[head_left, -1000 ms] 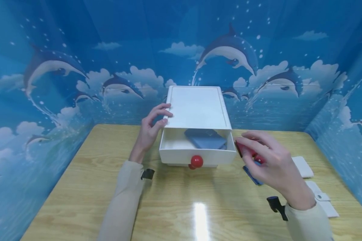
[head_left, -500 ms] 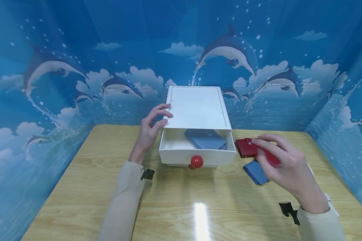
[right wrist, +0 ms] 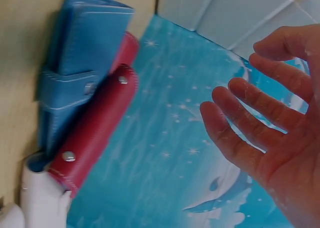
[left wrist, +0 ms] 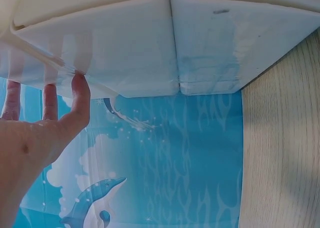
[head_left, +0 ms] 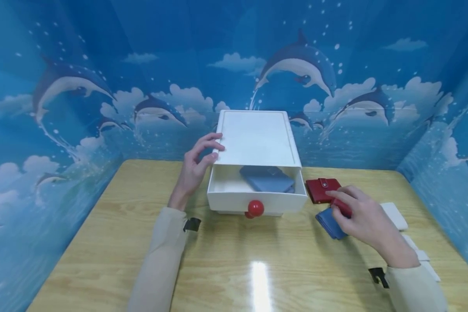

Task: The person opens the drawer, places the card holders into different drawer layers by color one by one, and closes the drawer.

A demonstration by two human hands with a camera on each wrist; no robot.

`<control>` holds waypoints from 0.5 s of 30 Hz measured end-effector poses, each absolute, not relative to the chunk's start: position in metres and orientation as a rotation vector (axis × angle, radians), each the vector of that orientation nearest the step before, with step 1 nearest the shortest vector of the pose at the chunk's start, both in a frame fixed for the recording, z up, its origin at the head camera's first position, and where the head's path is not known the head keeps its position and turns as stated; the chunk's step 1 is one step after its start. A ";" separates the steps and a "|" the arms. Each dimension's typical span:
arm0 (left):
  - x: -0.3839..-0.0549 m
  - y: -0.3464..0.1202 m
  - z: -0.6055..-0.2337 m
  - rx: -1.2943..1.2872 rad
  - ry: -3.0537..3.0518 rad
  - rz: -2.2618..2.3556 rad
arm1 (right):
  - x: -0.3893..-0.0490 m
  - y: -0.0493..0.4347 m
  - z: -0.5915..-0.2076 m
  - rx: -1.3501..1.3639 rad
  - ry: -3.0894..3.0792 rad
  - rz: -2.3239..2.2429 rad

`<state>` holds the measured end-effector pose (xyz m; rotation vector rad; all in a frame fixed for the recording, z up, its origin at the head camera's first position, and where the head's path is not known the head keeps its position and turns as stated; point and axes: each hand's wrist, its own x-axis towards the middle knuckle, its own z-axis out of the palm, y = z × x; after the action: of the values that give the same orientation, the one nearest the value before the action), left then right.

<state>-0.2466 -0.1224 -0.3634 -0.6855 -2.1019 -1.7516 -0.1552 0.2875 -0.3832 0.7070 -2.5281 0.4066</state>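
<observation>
My left hand (head_left: 193, 171) touches the left side of a white drawer box (head_left: 257, 138), its fingertips on the top edge. The drawer (head_left: 226, 202) is pulled out and holds a grey-blue wallet (head_left: 266, 180). My right hand (head_left: 368, 221) hovers over a small group of wallets right of the box. In the right wrist view, its relaxed fingers (right wrist: 250, 118) hold nothing. Below it lie a red wallet (right wrist: 95, 128) with two snaps and a blue wallet (right wrist: 90, 43) with a strap. A second red wallet (head_left: 320, 190) lies nearest the drawer.
Two white wallets lie at the right: a plain one (head_left: 394, 216) and one with a strap (head_left: 425, 262), partly behind my wrist. A red round knob (head_left: 255, 208) sticks out of the drawer front. A dolphin-print curtain (head_left: 164, 78) surrounds the wooden table (head_left: 113, 242).
My right hand has moved right, away from the red wallet nearest the drawer, uncovering it and the blue wallet. My left hand stays on the box.
</observation>
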 end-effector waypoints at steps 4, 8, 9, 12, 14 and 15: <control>-0.246 -0.122 -0.363 -0.694 -2.088 -1.762 | -0.156 0.291 -0.393 0.684 -2.606 0.392; -0.246 -0.122 -0.363 -0.694 -2.086 -1.770 | -0.157 0.293 -0.399 0.643 -2.734 0.380; -0.246 -0.122 -0.363 -0.693 -2.088 -1.769 | -0.157 0.293 -0.400 0.624 -2.782 0.375; -0.246 -0.122 -0.363 -0.690 -2.095 -1.768 | -0.157 0.293 -0.405 0.564 -2.944 0.370; -0.246 -0.122 -0.363 -0.693 -2.094 -1.768 | -0.157 0.292 -0.409 0.537 -3.034 0.361; -0.245 -0.122 -0.362 -0.694 -2.094 -1.767 | -0.158 0.292 -0.411 0.533 -3.064 0.352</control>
<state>-0.2454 -0.1217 -0.3624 -0.6939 -2.0944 -1.7674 -0.1579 0.2922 -0.4109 0.5325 -3.0639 0.3521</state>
